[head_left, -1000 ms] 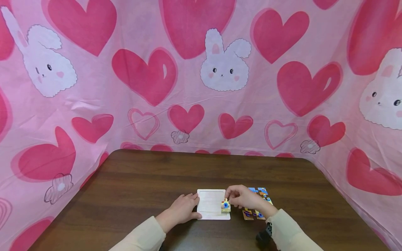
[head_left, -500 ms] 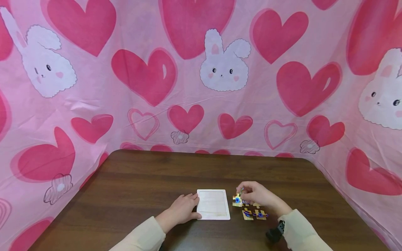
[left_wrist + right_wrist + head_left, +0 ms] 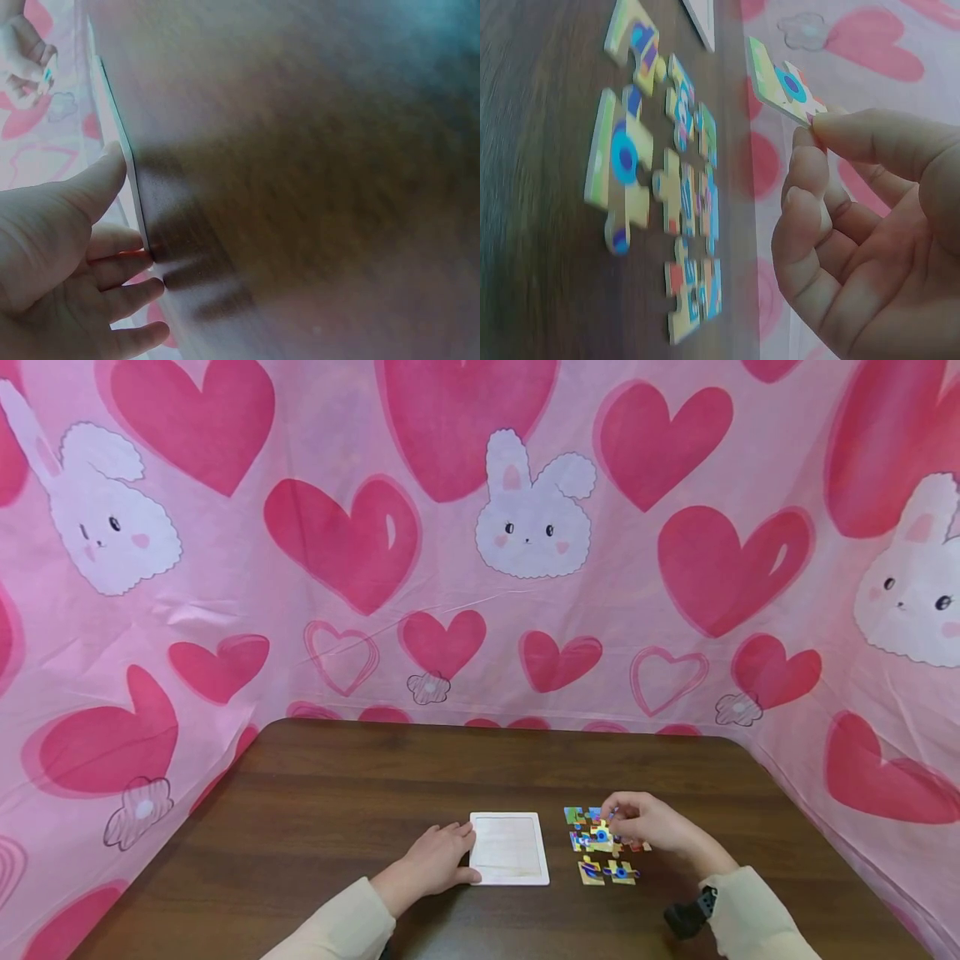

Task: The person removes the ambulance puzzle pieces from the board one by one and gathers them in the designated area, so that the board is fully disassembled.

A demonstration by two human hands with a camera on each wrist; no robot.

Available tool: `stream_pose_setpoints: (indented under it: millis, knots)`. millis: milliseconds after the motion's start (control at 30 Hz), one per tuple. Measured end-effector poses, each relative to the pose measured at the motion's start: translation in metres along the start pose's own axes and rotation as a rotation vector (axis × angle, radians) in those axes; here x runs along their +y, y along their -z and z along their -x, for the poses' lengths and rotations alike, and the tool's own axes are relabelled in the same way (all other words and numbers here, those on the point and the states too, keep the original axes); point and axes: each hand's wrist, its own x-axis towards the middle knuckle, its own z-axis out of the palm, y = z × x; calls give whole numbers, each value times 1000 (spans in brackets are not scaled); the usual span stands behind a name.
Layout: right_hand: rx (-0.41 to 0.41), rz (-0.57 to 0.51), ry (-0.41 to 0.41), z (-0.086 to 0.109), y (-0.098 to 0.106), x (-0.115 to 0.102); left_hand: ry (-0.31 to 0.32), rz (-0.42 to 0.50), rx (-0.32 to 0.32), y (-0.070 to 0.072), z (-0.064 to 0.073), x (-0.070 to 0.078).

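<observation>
A square white puzzle tray [image 3: 507, 850] with a raised rim lies bare on the table. My left hand [image 3: 435, 858] rests along its left edge, fingers and thumb against the rim; the left wrist view shows the fingertips touching that edge. To the tray's right, my right hand [image 3: 651, 822] pinches a yellow jigsaw piece [image 3: 784, 82] with a blue round wheel, between thumb and fingertips. That piece is held above several other jigsaw pieces [image 3: 591, 870] laid out in loose rows. Some of those are partly hidden behind the hand in the head view.
The dark wooden table [image 3: 360, 785] reaches back to a pink curtain [image 3: 450, 593] printed with hearts and rabbits. Curtain also hangs on both sides. A black wrist device [image 3: 688, 914] sits at the right cuff.
My right hand has carried the jigsaw piece from over the tray's right edge to the right, above the other pieces. The left hand stays at the tray's edge.
</observation>
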Motion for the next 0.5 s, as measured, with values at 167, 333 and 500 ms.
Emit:
stream_pose_setpoints:
  millis: [167, 333, 500]
  knots:
    - [-9, -30, -17, 9, 8, 4, -3, 2, 7, 0, 0, 0]
    - [-17, -39, -43, 16, 13, 10, 3, 4, -7, 0, 0, 0]
    - [-7, -31, -52, 20, 17, 17, 2, 5, -11, 0, 0, 0]
